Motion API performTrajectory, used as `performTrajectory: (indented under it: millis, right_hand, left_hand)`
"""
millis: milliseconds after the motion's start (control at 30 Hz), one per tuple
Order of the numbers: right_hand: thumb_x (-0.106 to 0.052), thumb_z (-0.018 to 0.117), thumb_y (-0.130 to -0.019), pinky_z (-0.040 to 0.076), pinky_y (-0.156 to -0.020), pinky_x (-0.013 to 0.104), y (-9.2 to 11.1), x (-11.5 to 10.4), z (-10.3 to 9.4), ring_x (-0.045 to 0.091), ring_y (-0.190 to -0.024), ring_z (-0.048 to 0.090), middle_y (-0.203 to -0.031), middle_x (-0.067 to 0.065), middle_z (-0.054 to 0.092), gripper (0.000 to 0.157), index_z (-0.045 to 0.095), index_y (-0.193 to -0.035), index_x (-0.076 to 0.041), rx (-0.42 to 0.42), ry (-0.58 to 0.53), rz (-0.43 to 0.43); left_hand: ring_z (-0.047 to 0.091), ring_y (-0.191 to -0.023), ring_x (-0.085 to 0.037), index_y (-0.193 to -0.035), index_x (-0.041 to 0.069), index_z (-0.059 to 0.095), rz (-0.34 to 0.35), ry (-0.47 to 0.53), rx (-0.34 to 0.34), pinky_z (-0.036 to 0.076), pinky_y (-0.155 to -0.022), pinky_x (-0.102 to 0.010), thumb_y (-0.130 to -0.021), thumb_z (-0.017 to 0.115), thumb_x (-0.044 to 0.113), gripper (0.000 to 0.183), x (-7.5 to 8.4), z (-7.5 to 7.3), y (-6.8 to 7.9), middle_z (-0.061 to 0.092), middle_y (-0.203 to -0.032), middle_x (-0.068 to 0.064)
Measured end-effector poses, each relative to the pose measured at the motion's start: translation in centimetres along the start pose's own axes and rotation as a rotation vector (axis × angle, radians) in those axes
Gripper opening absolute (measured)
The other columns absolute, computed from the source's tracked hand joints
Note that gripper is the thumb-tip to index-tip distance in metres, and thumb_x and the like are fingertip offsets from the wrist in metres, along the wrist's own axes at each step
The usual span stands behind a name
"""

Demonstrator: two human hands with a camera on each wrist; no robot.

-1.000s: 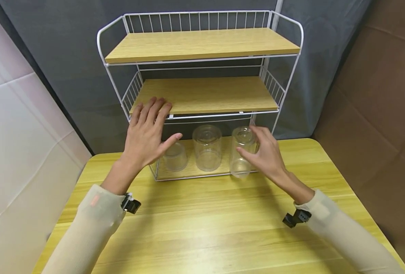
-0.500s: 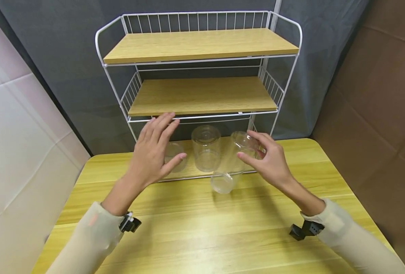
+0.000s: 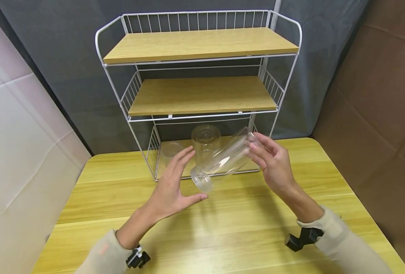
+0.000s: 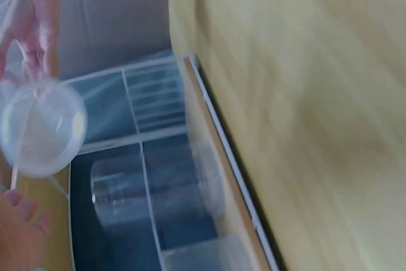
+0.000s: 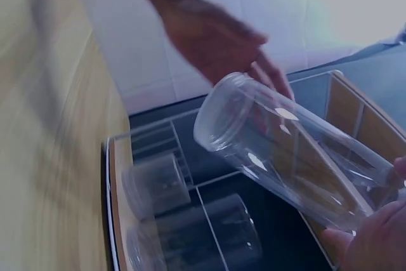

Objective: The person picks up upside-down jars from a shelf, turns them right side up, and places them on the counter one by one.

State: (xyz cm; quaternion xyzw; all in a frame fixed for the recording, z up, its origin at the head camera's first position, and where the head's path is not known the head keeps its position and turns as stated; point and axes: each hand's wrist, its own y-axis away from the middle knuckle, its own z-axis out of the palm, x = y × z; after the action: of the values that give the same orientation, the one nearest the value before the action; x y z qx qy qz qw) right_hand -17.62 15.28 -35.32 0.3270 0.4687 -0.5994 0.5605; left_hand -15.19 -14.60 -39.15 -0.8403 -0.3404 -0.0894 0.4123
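Observation:
A tall clear jar [image 3: 226, 156] hangs tilted in front of the rack's lowest shelf, its lidded end [image 3: 201, 179] pointing down to the left. My right hand [image 3: 276, 163] grips it near its base, thumb on one side and fingers on the other. Close to the lid, my left hand [image 3: 171, 190] is spread with thumb and fingers apart, holding nothing. The right wrist view shows the jar [image 5: 298, 150] passing in front of that left hand [image 5: 216, 42]. Seen from the left wrist, the lid [image 4: 44, 128] faces the camera as a pale disc.
A wide clear jar [image 3: 205, 139] and a shorter clear jar [image 3: 170, 149] stand on the lowest shelf behind. The white wire rack [image 3: 202, 117] has wooden boards above them. Its middle board [image 3: 205, 93] juts over the jars. A wooden table [image 3: 223, 236] lies below.
My right hand has lifted the tall jar off the lowest shelf and tipped it, swinging its lidded end leftward. My left hand has come down from the middle shelf's edge toward the lid.

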Motion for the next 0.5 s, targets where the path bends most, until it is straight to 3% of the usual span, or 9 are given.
performTrajectory:
  millis: [133, 267, 400, 500]
  right_hand:
    - [-0.002, 0.056, -0.107, 0.057, -0.102, 0.037, 0.0, 0.7, 0.3, 0.019, -0.118, 0.070, -0.126, 0.008, 0.068, 0.031, 0.058, -0.137, 0.006, 0.046, -0.148, 0.028]
    - [-0.008, 0.058, -0.108, 0.055, -0.105, 0.043, 0.1, 1.4, 0.5, 0.022, -0.115, 0.072, -0.117, 0.008, 0.072, 0.014, 0.071, -0.113, -0.004, 0.067, -0.252, 0.037]
    - [-0.012, 0.058, -0.109, 0.054, -0.108, 0.046, 0.2, 2.1, 0.6, 0.026, -0.115, 0.071, -0.111, 0.008, 0.073, 0.018, 0.074, -0.103, -0.006, 0.079, -0.332, 0.080]
    - [-0.014, 0.057, -0.110, 0.052, -0.110, 0.047, 0.3, 2.7, 0.6, 0.029, -0.118, 0.068, -0.112, 0.010, 0.071, 0.020, 0.073, -0.101, -0.006, 0.094, -0.366, 0.142]
  left_hand:
    - [0.041, -0.150, -0.037, -0.163, 0.002, 0.033, -0.045, 0.082, 0.047, 0.039, -0.123, -0.047, -0.070, 0.099, 0.036, 0.119, 0.1, 0.8, 0.5, 0.036, -0.167, -0.017]
    - [0.045, -0.146, -0.038, -0.159, -0.004, 0.036, -0.051, 0.179, 0.130, 0.045, -0.117, -0.033, -0.065, 0.101, 0.013, 0.116, 0.2, 1.3, 0.5, 0.040, -0.163, -0.022]
    - [0.049, -0.141, -0.038, -0.155, -0.005, 0.041, -0.025, 0.263, 0.210, 0.049, -0.113, -0.032, -0.064, 0.100, 0.002, 0.109, 0.3, 1.4, 0.2, 0.046, -0.156, -0.024]
    - [0.055, -0.136, -0.037, -0.151, -0.006, 0.047, -0.011, 0.266, 0.248, 0.052, -0.109, -0.033, -0.065, 0.099, 0.001, 0.101, 0.4, 1.4, -0.1, 0.053, -0.150, -0.024]
